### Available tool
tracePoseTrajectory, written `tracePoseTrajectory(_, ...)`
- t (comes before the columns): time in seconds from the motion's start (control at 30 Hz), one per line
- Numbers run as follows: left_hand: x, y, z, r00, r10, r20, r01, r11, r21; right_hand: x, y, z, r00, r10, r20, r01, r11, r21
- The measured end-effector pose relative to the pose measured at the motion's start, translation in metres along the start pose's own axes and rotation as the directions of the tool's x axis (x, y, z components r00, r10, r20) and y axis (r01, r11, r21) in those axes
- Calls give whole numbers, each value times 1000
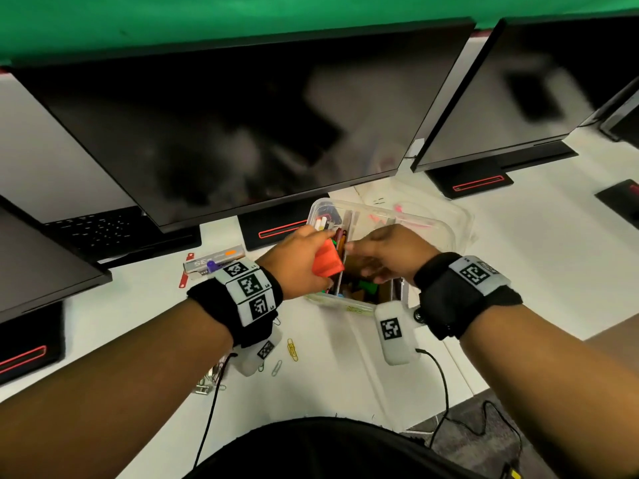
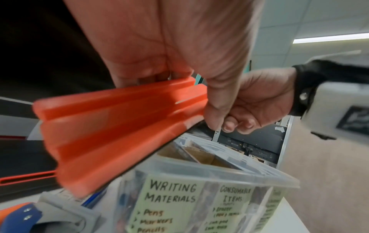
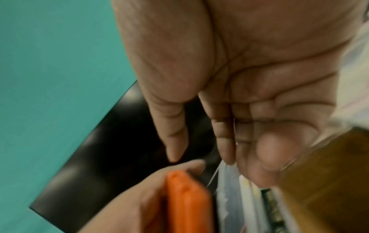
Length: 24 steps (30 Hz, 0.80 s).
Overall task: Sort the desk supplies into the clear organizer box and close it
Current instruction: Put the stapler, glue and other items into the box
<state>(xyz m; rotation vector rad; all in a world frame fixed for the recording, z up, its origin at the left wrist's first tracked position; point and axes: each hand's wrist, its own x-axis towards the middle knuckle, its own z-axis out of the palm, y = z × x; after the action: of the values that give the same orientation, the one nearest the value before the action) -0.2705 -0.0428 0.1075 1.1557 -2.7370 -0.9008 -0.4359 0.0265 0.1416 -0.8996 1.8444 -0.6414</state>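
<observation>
The clear organizer box (image 1: pixel 340 303) stands open on the white desk, its lid (image 1: pixel 435 223) tipped back behind it. Pens and markers (image 1: pixel 332 233) fill its left compartment, and a label reading "Writing Materials" (image 2: pixel 171 193) is stuck on the front wall. My left hand (image 1: pixel 304 257) grips a ribbed orange plastic case (image 1: pixel 328 263) at the box's left rim; the case also shows in the left wrist view (image 2: pixel 119 135) and the right wrist view (image 3: pixel 187 203). My right hand (image 1: pixel 373 261) hovers over the middle compartments with its fingers (image 2: pixel 237 124) loosely curled. I see nothing held in it.
Two large black monitors (image 1: pixel 242 133) stand close behind the box. Loose paper clips (image 1: pixel 292 349), binder clips (image 1: pixel 204 383), a small staples box (image 1: pixel 216 260) and a red tag (image 1: pixel 185 271) lie on the desk to the left. Cables (image 1: pixel 444 385) run off the front edge.
</observation>
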Motion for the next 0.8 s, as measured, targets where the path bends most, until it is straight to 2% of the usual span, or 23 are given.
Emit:
tracePoseTrajectory(0.03, 1, 2, 2, 1000, 9, -23, -10, 1000, -19, -4, -5, 5, 998, -7, 55, 6, 1000, 24)
tracePoseTrajectory(0.1, 4, 5, 5, 998, 25, -50, -27, 999, -40, -6, -7, 14, 996, -39, 75, 37, 999, 28)
tracePoseTrajectory(0.23, 3, 7, 9, 998, 21, -66, -25, 998, -57, -4, -11, 7, 997, -76, 23, 77, 996, -45)
tracePoseTrajectory(0.33, 0, -1, 7, 995, 29, -99, -29, 1000, 1, -3, -23, -32, 982, -147, -119, 126, 978, -168)
tracePoseTrajectory(0.4, -1, -11, 8, 996, 24, -86, -15, 995, 97, -4, -31, -65, 948, -206, -244, 88, 903, -420)
tracePoseTrajectory(0.47, 0, -19, 11, 999, -29, -15, 30, 990, 138, 1, -31, -88, 914, -261, -310, -37, 709, -704)
tracePoseTrajectory(0.5, 1, -21, 12, 997, -63, 33, 58, 990, 128, 6, -28, -94, 907, -274, -320, -84, 627, -775)
tracePoseTrajectory(0.57, 3, -23, 13, 989, -102, 102, 92, 991, 102, 18, -21, -95, 896, -287, -339, -124, 572, -811)
tracePoseTrajectory(0.7, 4, -22, 10, 985, -111, 134, 96, 989, 111, 42, -25, -99, 893, -298, -337, -157, 496, -854)
tracePoseTrajectory(0.8, 5, -21, 9, 982, -119, 146, 102, 988, 118, 50, -31, -102, 906, -226, -358, -222, 467, -856)
